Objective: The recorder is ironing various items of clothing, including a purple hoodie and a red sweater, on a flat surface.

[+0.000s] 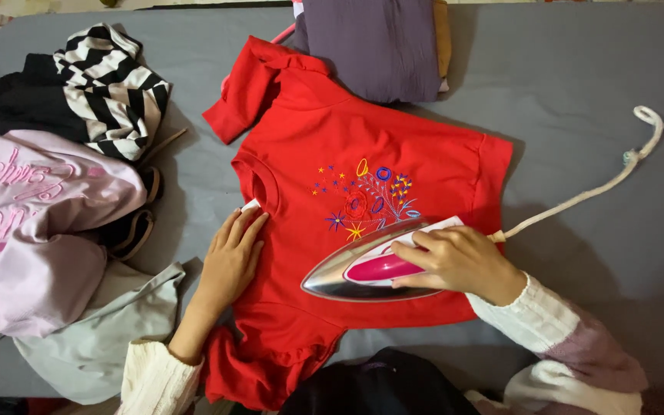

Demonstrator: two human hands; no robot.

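Observation:
A red T-shirt (317, 138) with a small colourful flower design lies flat on a grey padded surface (593, 69). My right hand (459, 261) grips the handle of a pink and silver iron (363, 269) that rests on the shirt's lower middle, its tip pointing left. My left hand (232, 257) lies flat on the shirt beside the neck opening, fingers together, pressing the cloth down. A white label shows at the collar by my fingertips.
A pile of clothes sits at the left: a pale pink garment (32, 223), a black-and-white striped one (117, 84), a light grey one (94, 338). Folded purple cloth (378, 46) lies at the top. The iron's white cord (578, 196) runs right.

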